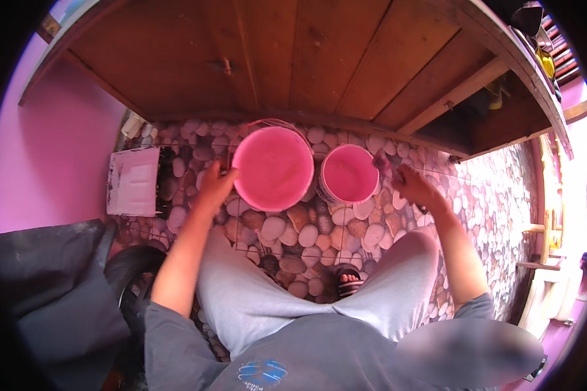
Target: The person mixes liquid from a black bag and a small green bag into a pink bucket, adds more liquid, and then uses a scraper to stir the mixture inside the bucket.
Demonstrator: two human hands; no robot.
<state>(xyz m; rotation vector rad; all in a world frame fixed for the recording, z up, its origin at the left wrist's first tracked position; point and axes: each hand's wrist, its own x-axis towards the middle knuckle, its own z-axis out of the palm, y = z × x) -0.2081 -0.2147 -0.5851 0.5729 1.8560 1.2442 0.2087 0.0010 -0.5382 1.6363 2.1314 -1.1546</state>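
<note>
My left hand (218, 182) is at the left rim of a large pink bucket (274, 169), its fingers closed on the edge; a wire handle lies along the back of that bucket. My right hand (409, 184) grips a pink-stained brush (382, 163), held just off the right rim of a smaller pink bucket (347, 173). Both buckets stand upright on the pebble-patterned floor (306, 238) between my bent legs and the wooden furniture, with pink inside them. Whether that pink is liquid or a coating I cannot tell.
A wooden cabinet or table (306, 58) spans the far side. At left are a pink wall (52, 163), a white tray-like object (130, 182), a dark cover (49, 293) and a black tyre (130, 267). Wooden pieces (544, 241) stand by a bright opening at right.
</note>
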